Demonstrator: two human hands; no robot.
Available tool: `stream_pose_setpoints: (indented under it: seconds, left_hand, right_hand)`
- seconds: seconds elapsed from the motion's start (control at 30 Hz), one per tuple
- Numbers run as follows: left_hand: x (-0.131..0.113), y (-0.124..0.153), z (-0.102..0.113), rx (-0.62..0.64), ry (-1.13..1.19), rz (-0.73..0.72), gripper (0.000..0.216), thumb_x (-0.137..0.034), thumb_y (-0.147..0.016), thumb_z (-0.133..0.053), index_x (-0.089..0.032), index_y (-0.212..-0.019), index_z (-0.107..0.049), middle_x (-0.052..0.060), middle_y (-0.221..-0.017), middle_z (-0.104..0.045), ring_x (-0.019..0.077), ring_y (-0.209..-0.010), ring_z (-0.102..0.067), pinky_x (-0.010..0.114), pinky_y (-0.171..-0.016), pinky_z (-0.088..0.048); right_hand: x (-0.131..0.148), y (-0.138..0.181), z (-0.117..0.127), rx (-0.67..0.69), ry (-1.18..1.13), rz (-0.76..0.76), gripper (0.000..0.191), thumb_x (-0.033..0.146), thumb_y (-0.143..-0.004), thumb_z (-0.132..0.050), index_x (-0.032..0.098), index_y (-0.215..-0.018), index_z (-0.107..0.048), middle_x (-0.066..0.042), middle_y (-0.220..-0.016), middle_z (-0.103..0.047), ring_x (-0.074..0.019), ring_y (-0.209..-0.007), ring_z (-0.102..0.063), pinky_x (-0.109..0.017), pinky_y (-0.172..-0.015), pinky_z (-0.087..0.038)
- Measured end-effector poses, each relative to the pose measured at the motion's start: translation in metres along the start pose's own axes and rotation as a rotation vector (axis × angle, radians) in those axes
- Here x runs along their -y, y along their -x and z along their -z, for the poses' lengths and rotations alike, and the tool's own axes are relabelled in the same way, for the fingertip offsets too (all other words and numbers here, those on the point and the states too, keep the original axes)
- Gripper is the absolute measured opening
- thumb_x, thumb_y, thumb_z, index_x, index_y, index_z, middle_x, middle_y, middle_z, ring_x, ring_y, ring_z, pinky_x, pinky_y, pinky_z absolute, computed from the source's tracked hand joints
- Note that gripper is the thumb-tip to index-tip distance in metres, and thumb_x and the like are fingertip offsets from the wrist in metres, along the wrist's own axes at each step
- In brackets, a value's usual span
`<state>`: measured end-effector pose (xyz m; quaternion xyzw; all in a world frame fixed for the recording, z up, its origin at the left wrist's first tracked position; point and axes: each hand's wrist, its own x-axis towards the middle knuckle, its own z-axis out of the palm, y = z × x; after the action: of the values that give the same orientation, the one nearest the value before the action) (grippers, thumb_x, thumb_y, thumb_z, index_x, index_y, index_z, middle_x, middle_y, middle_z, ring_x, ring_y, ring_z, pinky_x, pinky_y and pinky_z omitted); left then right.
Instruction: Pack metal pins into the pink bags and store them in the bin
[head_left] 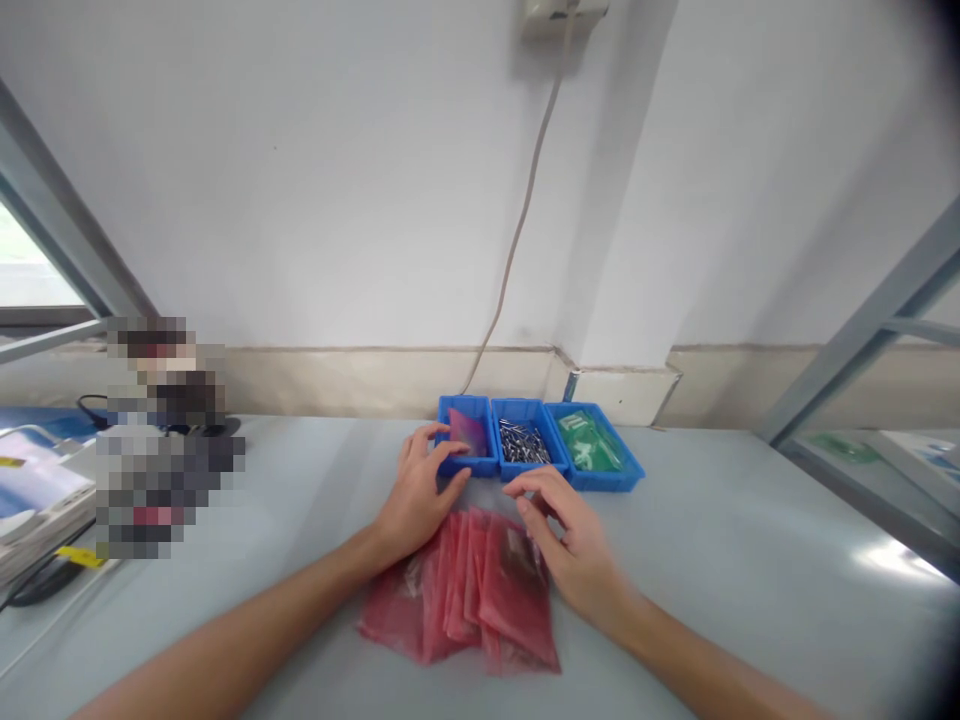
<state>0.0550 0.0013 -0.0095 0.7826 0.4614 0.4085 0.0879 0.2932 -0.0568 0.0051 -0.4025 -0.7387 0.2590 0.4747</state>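
Observation:
Several pink plastic bags (457, 590) lie overlapping in a fanned row on the table in front of me; the rightmost has something dark inside. My left hand (424, 490) is over the top left of the row, fingers apart, its fingertips at the front left of a blue bin (487, 467) that contains a pink bag (468, 432). To the right of the row hovers my right hand (566, 535), fingers curved and thumb apart from them, with nothing visible between. Its fingertips are just in front of the middle blue bin (536, 470).
Small metal pieces (523, 442) fill the middle bin, and green bags (589, 443) lie in the right blue bin (611, 481). Behind runs the wall with a hanging cable (525, 200). Cables and a blurred-out area are on the left; a metal frame post (862, 350) rises at right.

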Motion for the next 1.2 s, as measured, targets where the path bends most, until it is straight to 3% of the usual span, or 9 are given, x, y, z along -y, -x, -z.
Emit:
stream_pose_setpoints:
  seconds: [0.07,0.13,0.23,0.37,0.6,0.77,0.9,1.03,1.2]
  left_hand:
    - [0.000,0.000,0.001,-0.029,0.026,-0.012,0.026,-0.027,-0.102,-0.066,-0.026,-0.127,-0.069,0.011,-0.158,-0.045,0.0312,-0.141,-0.046,0.054,-0.118,-0.042]
    - [-0.001,-0.001,0.002,-0.022,0.028,-0.038,0.023,-0.024,-0.102,-0.063,-0.026,-0.124,-0.069,0.009,-0.154,-0.051,0.0301,-0.140,-0.048,0.055,-0.118,-0.042]
    - [-0.002,-0.004,0.003,0.011,0.032,-0.087,0.019,-0.019,-0.102,-0.060,-0.026,-0.117,-0.070,0.006,-0.130,-0.069,0.0266,-0.129,-0.058,0.055,-0.120,-0.038]
    - [-0.004,-0.005,0.003,0.033,0.024,-0.076,0.011,-0.024,-0.103,-0.062,-0.024,-0.111,-0.069,0.003,-0.107,-0.075,0.0245,-0.110,-0.066,0.052,-0.117,-0.040]
    - [-0.009,-0.002,0.006,0.047,-0.004,-0.009,0.013,-0.033,-0.106,-0.061,-0.027,-0.112,-0.070,0.003,-0.119,-0.074,0.0275,-0.121,-0.060,0.050,-0.111,-0.041]
    - [-0.017,0.001,0.008,-0.007,-0.053,0.053,0.017,-0.040,-0.106,-0.061,-0.030,-0.114,-0.072,0.004,-0.129,-0.071,0.0309,-0.129,-0.053,0.052,-0.108,-0.039]
    - [-0.021,0.003,0.012,-0.078,-0.069,-0.022,0.016,-0.036,-0.106,-0.060,-0.030,-0.114,-0.072,0.006,-0.141,-0.064,0.0315,-0.135,-0.049,0.055,-0.112,-0.036]
    - [-0.025,0.007,0.019,-0.106,0.016,-0.151,0.018,-0.030,-0.107,-0.055,-0.027,-0.114,-0.071,0.008,-0.134,-0.065,0.0286,-0.131,-0.054,0.052,-0.114,-0.039]
    - [-0.029,0.012,0.024,0.086,0.143,-0.379,0.018,-0.027,-0.103,-0.060,-0.024,-0.118,-0.070,0.009,-0.116,-0.073,0.0263,-0.113,-0.065,0.046,-0.103,-0.047]
  right_hand:
    - [0.000,0.000,0.000,0.006,0.004,0.000,0.020,0.029,-0.111,-0.048,0.028,-0.113,-0.068,-0.007,-0.111,-0.067,-0.0229,-0.096,-0.064,-0.034,-0.077,-0.051]
    - [-0.001,0.000,0.000,0.015,0.012,0.000,0.020,0.030,-0.111,-0.047,0.027,-0.112,-0.067,-0.007,-0.110,-0.067,-0.0227,-0.096,-0.064,-0.034,-0.078,-0.050]
    - [-0.003,0.000,0.000,0.022,0.051,-0.021,0.021,0.032,-0.112,-0.047,0.027,-0.112,-0.067,-0.005,-0.105,-0.067,-0.0213,-0.089,-0.063,-0.035,-0.079,-0.049]
    - [-0.005,-0.001,0.000,0.083,0.125,-0.109,0.022,0.035,-0.112,-0.047,0.027,-0.109,-0.067,-0.002,-0.095,-0.069,-0.0203,-0.079,-0.062,-0.034,-0.074,-0.047]
    - [0.001,-0.002,0.002,0.307,0.311,-0.088,0.018,0.029,-0.111,-0.048,0.025,-0.110,-0.066,-0.004,-0.110,-0.067,-0.0226,-0.100,-0.068,-0.037,-0.090,-0.052]
    - [0.002,0.000,0.002,0.363,0.353,-0.069,0.020,0.029,-0.113,-0.046,0.025,-0.113,-0.065,-0.005,-0.113,-0.064,-0.0215,-0.099,-0.068,-0.037,-0.092,-0.053]
    - [-0.001,0.000,0.003,0.325,0.317,-0.037,0.017,0.026,-0.111,-0.050,0.024,-0.107,-0.066,-0.004,-0.107,-0.064,-0.0214,-0.097,-0.066,-0.037,-0.089,-0.054]
    - [-0.001,-0.003,0.005,0.264,0.300,-0.015,0.018,0.024,-0.110,-0.051,0.024,-0.099,-0.065,-0.004,-0.101,-0.065,-0.0232,-0.097,-0.064,-0.039,-0.088,-0.054]
    - [0.000,-0.003,0.003,0.261,0.377,-0.001,0.014,0.026,-0.111,-0.053,0.024,-0.105,-0.065,-0.005,-0.105,-0.067,-0.0254,-0.101,-0.062,-0.042,-0.090,-0.053]
